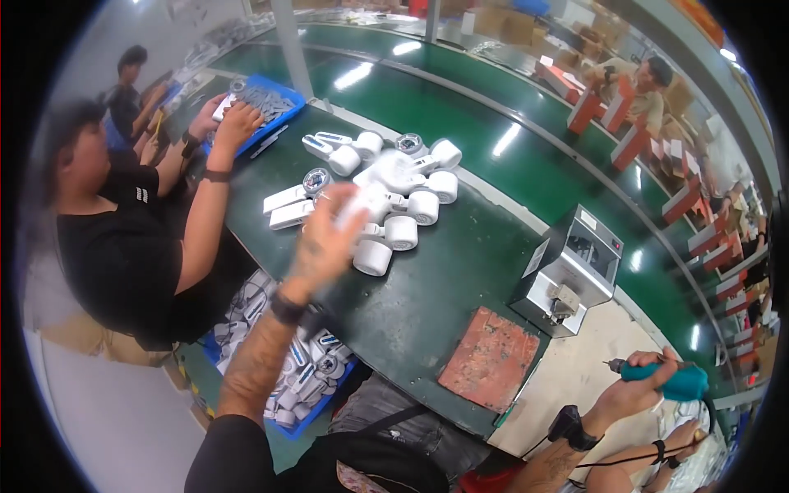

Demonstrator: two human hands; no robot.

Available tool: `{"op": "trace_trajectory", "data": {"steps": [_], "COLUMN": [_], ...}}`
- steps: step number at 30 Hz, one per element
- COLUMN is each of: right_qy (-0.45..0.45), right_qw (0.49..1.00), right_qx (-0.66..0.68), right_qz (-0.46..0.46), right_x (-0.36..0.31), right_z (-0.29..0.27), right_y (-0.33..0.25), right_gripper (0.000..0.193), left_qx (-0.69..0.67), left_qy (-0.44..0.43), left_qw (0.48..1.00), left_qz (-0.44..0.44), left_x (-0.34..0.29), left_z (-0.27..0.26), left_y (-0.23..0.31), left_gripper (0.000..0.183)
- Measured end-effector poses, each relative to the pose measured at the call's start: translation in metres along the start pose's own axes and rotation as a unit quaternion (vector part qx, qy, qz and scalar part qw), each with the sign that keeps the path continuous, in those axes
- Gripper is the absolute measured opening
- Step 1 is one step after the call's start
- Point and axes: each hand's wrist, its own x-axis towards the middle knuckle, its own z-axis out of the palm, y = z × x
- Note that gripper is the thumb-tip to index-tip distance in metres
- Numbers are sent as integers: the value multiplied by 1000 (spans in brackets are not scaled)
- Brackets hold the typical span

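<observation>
My left hand (pixel 327 242) reaches over a pile of white devices with round heads and flat handles (pixel 401 232). It is smeared by motion. Its fingers are closed around a blurred white device (pixel 374 197), which partly covers the pile. At the lower right, my right hand (pixel 629 398) is wrapped round a teal electric screwdriver (pixel 675 383), whose thin bit points left. Several devices in the pile have open round heads with inner parts showing, such as the grey-rimmed one (pixel 316 181).
A grey metal machine (pixel 573 267) stands at the dark table's right end, beside a worn red board (pixel 486 359). Below the table, a blue crate (pixel 289 430) holds more white parts. A co-worker (pixel 123 222) works at left over a blue tray (pixel 297 100). A green conveyor (pixel 460 90) runs behind.
</observation>
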Motion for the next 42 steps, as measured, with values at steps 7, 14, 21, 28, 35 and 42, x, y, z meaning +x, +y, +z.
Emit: {"op": "trace_trajectory", "data": {"steps": [7,14,21,28,35,42], "right_qy": [-67,-89,-117,-124,-125,-125], "right_qw": [994,993,992,992,991,991], "right_qx": [-86,-74,-27,-22,9,-34], "right_qz": [-5,11,31,28,43,17], "right_x": [-2,-17,-42,-42,-46,-41], "right_z": [-3,-31,-16,-21,-23,-22], "right_y": [44,51,48,51,59,57], "right_gripper": [31,41,40,48,54,57], "left_qx": [307,36,-243,-224,-234,-224], "left_qy": [104,74,-231,-335,-330,-379], "left_qw": [946,977,939,905,905,888], "left_qz": [-7,198,-73,-134,-130,-132], "left_x": [63,44,-13,-30,-32,-33], "left_z": [-136,56,217,224,224,215], "left_y": [-107,16,35,28,26,37], "left_gripper": [35,15,21,24,21,22]}}
